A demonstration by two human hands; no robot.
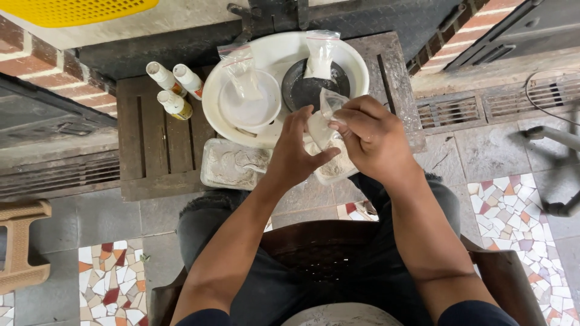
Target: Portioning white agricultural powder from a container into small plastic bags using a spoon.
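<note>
1. Clear plastic is what I have in both hands: a small pouch of white powder (320, 128), pinched between my left hand (294, 154) and my right hand (371, 137). Both are closed on it, the right on its crumpled top, the left on its lower part.
2. I judge the work partly done. Beyond my hands, two similar pouches already stand in the big white basin (356, 60): one (241, 69) in the white bowl (251, 102), one (319, 55) in the dark bowl (308, 87).
3. Just below my hands sits a container of pale powder (335, 169), and to the left of my left hand a tray of the same powder (232, 164) with a spoon in it. Both hold plenty, so I reckon more remains.
4. Whether the held pouch is sealed I cannot tell.
5. Further left of the basin stand three small white bottles (175, 90), capped.
6. Everything rests on a low, worn wooden table (154, 145) against a brick wall (36, 60). The floor (507, 199) is grey stone with patches of broken-tile mosaic, and I sit on a dark chair. A tan plastic stool (21, 244) stands far left.
</note>
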